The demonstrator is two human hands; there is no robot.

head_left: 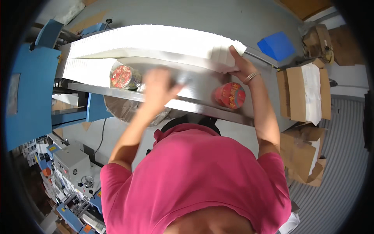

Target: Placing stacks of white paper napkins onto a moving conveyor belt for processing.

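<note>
Steel bench top (202, 84), shiny, runs left to right under the camera, front lip bending with the lens. On it: long row of white paper sheets (156, 39) packed on edge along the far side, spanning most of the bench. Second shorter white stack (85, 70) at the left end, nearer the front. Red round tub (124, 77) wrapped in clear film lies just beside that stack, touching it. Another red round tub (230, 95) sits right of centre, near the front lip, well apart from the first.

paper stack (156, 41) white | bowl lids (230, 95) red, perhaps patterned | shirt (194, 175) pink | machine (27, 93) blue
</note>
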